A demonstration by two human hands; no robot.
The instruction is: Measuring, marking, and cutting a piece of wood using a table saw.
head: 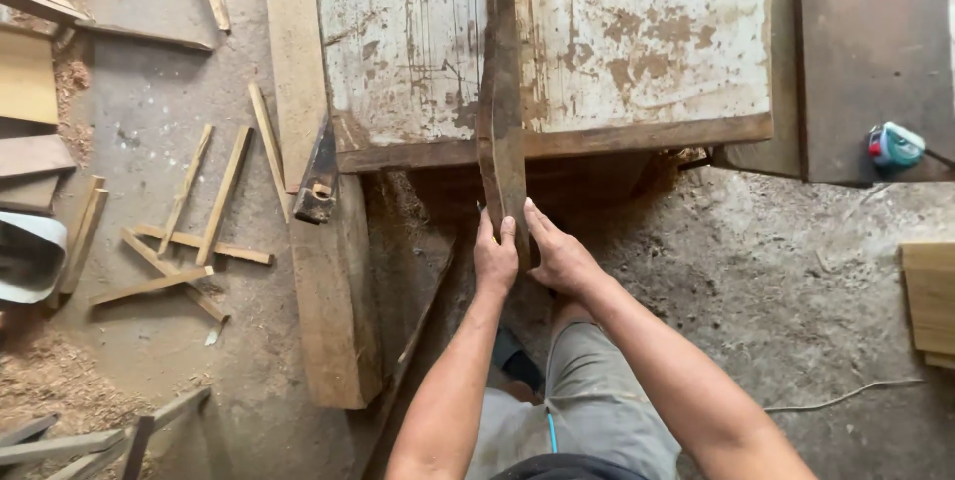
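- Hidden or cut off: the far end of the dark wooden strip (pixel 500 92) runs out of view at the top edge; the table (pixel 637 42), a worn white-painted top with rust-brown patches, is cut off at the top as well; the space beneath its near edge lies in shadow and cannot be made out; both arms leave the view at the bottom edge.
- Position of the strip: it lies lengthwise down the middle of the table, along a dark slot or seam; its near end overhangs the table's near edge and hangs over the floor (pixel 756 281).
- Edges and open room: right of the overhanging end the sawdust-covered floor is open up to a thin cable (pixel 846 396); left of the table's near corner a thick plank (pixel 333 311) lies on the floor, with scattered wood offcuts (pixel 184 241) further left; a teal tape measure (pixel 893 146) sits on a dark surface right of the table, well apart from the hands.
- Left hand (pixel 494 259): palm against the left face of the strip's near end, fingers extended upward, thumb on the edge; grip pressing flat on the strip rather than clenched.
- Right hand (pixel 559 256): mirrored on the right face, fingers extended and angled toward the table; grip likewise pressing on the strip, so the end is clamped between both palms.
- Forearms: both extended forward, converging on the strip just below the table's near edge.
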